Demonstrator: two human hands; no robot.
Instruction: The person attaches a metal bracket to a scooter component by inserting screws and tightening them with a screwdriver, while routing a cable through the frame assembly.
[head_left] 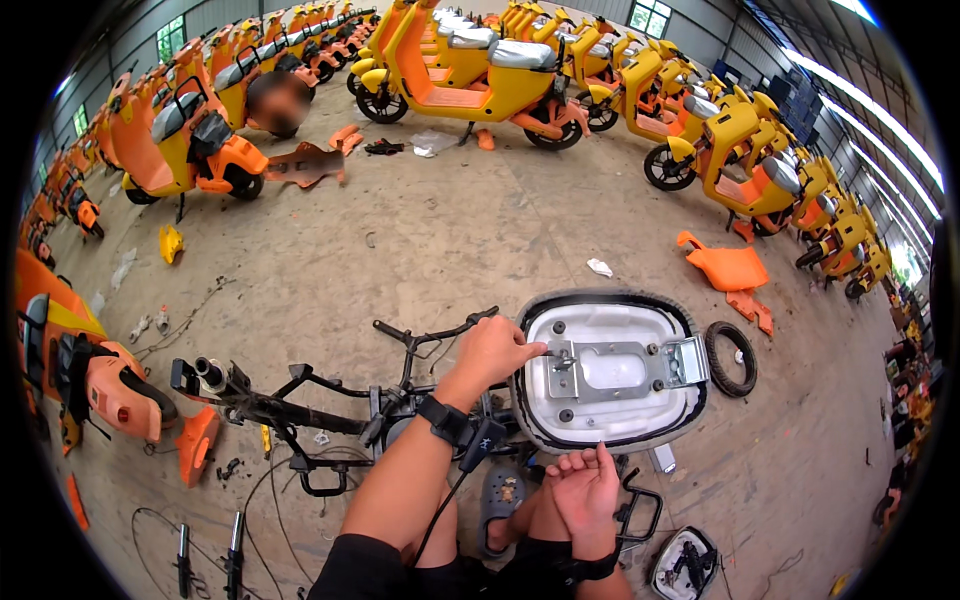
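Note:
An upturned scooter seat (541, 400) lies in front of me, its white underside facing up and its dark cover edge around it. A metal bracket plate (610, 371) lies across the underside, with a hinge-like metal piece (687, 362) at its right end. My left hand (490, 353) is closed at the seat's left rim, thumb reaching over the edge toward the bracket; its other fingers are partly hidden. Just below the seat's near edge, my right hand (585, 488) is palm up, fingers loosely bent, with nothing visible in it. Beneath my left forearm stretches a bare black scooter frame (300, 410).
A black tyre (731, 359) lies right of the seat. Orange body panels (727, 267) are on the floor farther right. Two fork tubes (234, 555) and loose cables lie at the near left. Another white shell holding black parts (685, 563) sits near right. Rows of yellow-orange scooters (480, 90) stand beyond.

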